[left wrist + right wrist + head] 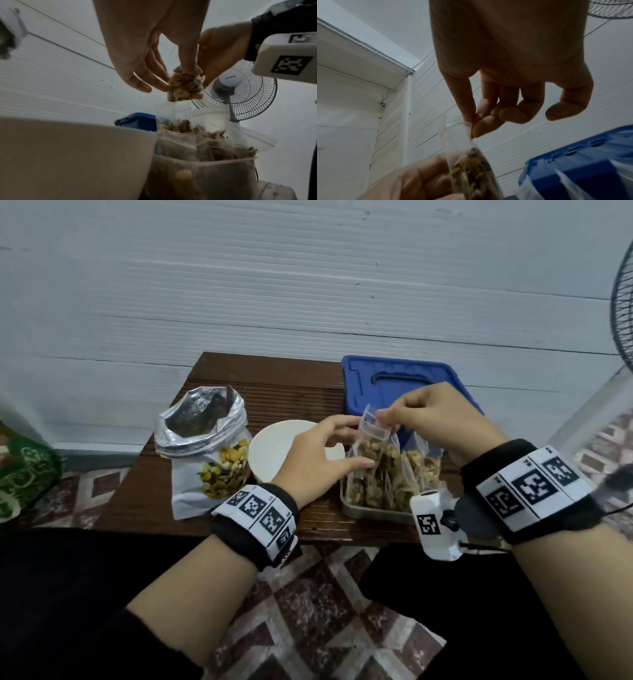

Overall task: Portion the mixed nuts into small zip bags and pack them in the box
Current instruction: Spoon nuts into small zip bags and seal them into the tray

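A small clear zip bag of nuts point(371, 440) hangs upright over the clear plastic box point(373, 510). My right hand point(435, 419) pinches its top strip between thumb and forefinger; the pinch shows in the right wrist view on the zip bag point(464, 135). My left hand point(318, 460) holds the bag's lower part, fingers around the nuts point(184, 86). Several filled zip bags point(407, 470) stand inside the box. A silver foil pouch of mixed nuts point(205, 446) stands open at the table's left.
A white bowl point(274, 446) sits between the pouch and the box. The box's blue lid point(404, 381) lies behind it. A standing fan point(240, 86) is at the right. The small wooden table point(267, 381) stands against a white wall.
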Motion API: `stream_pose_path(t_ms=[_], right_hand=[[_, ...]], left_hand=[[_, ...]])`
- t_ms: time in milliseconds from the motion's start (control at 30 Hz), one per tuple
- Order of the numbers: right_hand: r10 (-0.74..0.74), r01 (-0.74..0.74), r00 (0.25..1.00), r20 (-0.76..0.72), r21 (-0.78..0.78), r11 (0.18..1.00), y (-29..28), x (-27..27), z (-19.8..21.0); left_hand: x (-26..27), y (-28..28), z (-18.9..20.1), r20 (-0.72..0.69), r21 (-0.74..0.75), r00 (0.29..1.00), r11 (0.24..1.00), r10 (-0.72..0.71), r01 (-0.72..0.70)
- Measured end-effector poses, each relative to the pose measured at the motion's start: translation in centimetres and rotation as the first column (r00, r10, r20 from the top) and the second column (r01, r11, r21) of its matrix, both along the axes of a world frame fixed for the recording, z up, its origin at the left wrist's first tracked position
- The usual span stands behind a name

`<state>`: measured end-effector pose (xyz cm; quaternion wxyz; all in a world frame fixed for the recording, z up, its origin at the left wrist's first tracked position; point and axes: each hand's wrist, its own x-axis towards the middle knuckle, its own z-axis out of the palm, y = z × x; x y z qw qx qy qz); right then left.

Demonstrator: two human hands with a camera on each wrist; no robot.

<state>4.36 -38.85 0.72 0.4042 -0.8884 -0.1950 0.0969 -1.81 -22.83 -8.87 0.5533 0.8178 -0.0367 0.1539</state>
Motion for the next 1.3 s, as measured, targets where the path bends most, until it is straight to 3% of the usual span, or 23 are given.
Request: stream_pose_path(t_ms=[267, 500, 700, 867, 1133, 1300], right_hand=[[-0.054, 0.054, 0.999, 0.003, -0.05, 0.997, -1.9, 0.8, -2.4], [-0.165, 0.161, 0.986, 0.027, 0.113, 0.981, -1.9, 1.4, -3.9], [-0.18, 0.177, 0.984, 0.008, 0.149, 0.973, -1.5, 1.3, -4.7], [-0.178, 0.173, 0.984, 0.029, 0.129, 0.976, -1.3, 1.5, -5.4], [-0.216, 0.203, 0.973, 0.078, 0.142, 0.969, -1.1, 1.7, -5.6], [-0.223, 0.209, 0.972, 0.075, 0.158, 0.965, -1.0, 1.6, -5.5]], left_hand=[[1.7, -1.1, -2.2, -0.057, 0.085, 0.998, 0.996, -0.002, 0.007], [1.7, -0.7, -3.9, -0.127, 0.139, 0.992, 0.99, 0.026, -0.008], [1.8, -0.5, -4.3, -0.072, 0.3, 0.993, 0.952, 0.091, -0.065], [1.9, -0.6, -3.7, -0.165, 0.483, 0.969, 0.872, 0.182, -0.081], [1.4, 0.4, -2.1, -0.212, 0.413, 0.968, 0.91, 0.132, -0.034], [1.4, 2.6, -1.1, -0.329, 0.328, 0.94, 0.944, 0.092, 0.023]])
